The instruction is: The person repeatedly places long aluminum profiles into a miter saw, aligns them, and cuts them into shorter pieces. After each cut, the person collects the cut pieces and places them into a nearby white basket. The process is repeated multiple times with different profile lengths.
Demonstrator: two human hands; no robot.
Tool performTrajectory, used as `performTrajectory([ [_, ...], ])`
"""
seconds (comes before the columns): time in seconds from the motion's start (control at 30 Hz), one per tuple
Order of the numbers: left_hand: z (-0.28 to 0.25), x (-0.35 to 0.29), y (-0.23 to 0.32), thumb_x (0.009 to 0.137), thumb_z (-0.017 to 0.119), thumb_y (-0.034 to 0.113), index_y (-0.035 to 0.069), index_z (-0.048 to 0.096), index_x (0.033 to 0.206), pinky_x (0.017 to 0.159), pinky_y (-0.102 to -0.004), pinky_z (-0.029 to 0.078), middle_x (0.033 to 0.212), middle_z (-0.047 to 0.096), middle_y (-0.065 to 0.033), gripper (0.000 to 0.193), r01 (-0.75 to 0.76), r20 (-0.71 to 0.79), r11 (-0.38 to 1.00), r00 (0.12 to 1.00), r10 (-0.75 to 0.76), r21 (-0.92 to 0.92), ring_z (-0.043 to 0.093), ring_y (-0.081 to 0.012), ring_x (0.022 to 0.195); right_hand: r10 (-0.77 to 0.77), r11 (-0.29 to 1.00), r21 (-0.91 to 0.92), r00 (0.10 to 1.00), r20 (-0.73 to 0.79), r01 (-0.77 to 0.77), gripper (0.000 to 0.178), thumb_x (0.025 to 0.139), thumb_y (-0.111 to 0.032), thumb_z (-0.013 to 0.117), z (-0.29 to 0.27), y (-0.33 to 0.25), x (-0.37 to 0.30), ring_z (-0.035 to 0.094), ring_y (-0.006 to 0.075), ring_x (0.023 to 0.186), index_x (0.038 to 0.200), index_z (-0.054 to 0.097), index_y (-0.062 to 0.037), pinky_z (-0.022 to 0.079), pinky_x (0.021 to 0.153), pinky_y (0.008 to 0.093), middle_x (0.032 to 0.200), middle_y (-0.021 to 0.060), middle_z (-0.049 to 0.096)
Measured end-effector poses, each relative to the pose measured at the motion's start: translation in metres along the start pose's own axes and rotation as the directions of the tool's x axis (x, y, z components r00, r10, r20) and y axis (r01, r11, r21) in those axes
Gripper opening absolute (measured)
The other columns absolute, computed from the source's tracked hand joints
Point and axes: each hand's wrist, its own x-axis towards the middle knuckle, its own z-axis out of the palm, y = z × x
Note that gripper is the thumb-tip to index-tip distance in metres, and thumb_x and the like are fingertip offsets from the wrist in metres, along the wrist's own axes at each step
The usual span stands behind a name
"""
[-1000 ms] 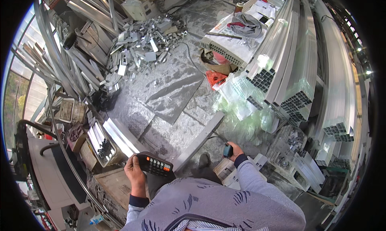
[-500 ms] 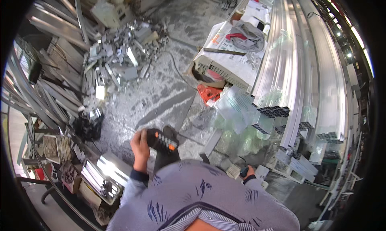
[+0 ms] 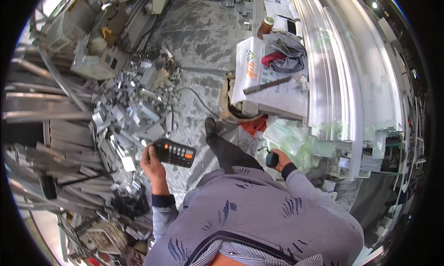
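Note:
My left hand grips a black calculator by its left end, with the thumb on top. Grey and orange keys face upward on it. On the other side, my right hand is closed around a small dark rounded object with a thin black cord or hook standing out from it; its exact kind cannot be made out. Both hands are held in front of my body, apart from each other. My dark-trousered leg stretches forward between them, ending in a dark shoe.
Metal offcuts are heaped on the left floor. Ahead on the right, a covered bench carries a grey cloth, a dark flat bar and a brown bottle. Long metal profiles lie along the right. A cable crosses the floor.
My view has moved forward, bringing the bench and offcut heap closer. One leg has stepped ahead. The calculator now lies flatter and further left, and the right hand's object shows more fully.

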Motion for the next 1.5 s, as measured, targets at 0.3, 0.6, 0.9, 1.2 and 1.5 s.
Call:
performTrajectory([
  [0.3,-0.021,0.246,-0.019,0.110,0.057,0.024,-0.004,0.071,0.116,0.081,-0.0276,0.055,0.102,0.073,-0.0045,0.032,0.094,-0.077,0.993,0.993,-0.088,0.073,0.064,-0.0105,0.087,-0.072,0.979,-0.165,0.955,0.287,0.123,0.034,0.092,-0.034,0.078,0.354,-0.152,0.169,0.069,0.0214,0.079,0.111,0.064,-0.0088,0.059,0.071,0.0418,0.094,0.0056,0.069],
  [0.6,0.072,0.487,-0.058,0.110,0.057,0.025,-0.007,0.070,0.119,0.083,-0.0275,0.053,0.104,0.074,-0.0072,0.035,0.007,0.092,0.993,0.996,-0.018,0.118,0.064,-0.0114,0.090,-0.364,0.924,-0.081,0.924,0.114,0.374,0.041,0.090,-0.034,0.081,0.523,-0.288,0.243,0.062,0.0199,0.091,0.114,0.058,-0.0114,0.056,0.066,0.0409,0.101,0.0053,0.059],
  [0.9,0.259,0.714,-0.030,0.107,0.064,0.030,-0.007,0.071,0.119,0.088,-0.0298,0.052,0.106,0.074,-0.0075,0.040,-0.077,0.360,0.993,0.932,0.041,0.086,0.063,-0.0127,0.096,-0.476,0.877,-0.149,0.868,-0.142,0.457,0.062,0.073,-0.013,0.090,0.597,-0.348,0.290,0.066,0.0234,0.094,0.125,0.058,0.0004,0.055,0.076,0.0389,0.112,0.0138,0.067],
  [1.2,0.376,0.836,-0.044,0.108,0.060,0.021,-0.008,0.070,0.121,0.090,-0.0311,0.052,0.108,0.076,-0.0105,0.033,-0.196,0.440,0.959,0.893,0.090,0.203,0.065,-0.0144,0.097,-0.821,0.555,-0.668,0.198,-0.535,0.496,0.060,0.063,-0.021,0.087,0.561,-0.549,0.396,0.069,0.0299,0.097,0.114,0.064,0.0003,0.055,0.088,0.0382,0.106,0.0181,0.071],
  [1.5,0.516,0.924,0.009,0.107,0.059,0.023,-0.010,0.070,0.116,0.087,-0.0343,0.054,0.105,0.076,-0.0153,0.036,-0.177,0.477,0.809,0.867,-0.142,0.561,0.067,-0.0184,0.090,-0.394,0.918,-0.396,0.071,-0.916,-0.017,0.070,0.072,-0.033,0.081,0.429,-0.732,0.501,0.058,0.0409,0.120,0.136,0.057,-0.0162,0.049,0.101,0.0505,0.129,0.0211,0.060],
])
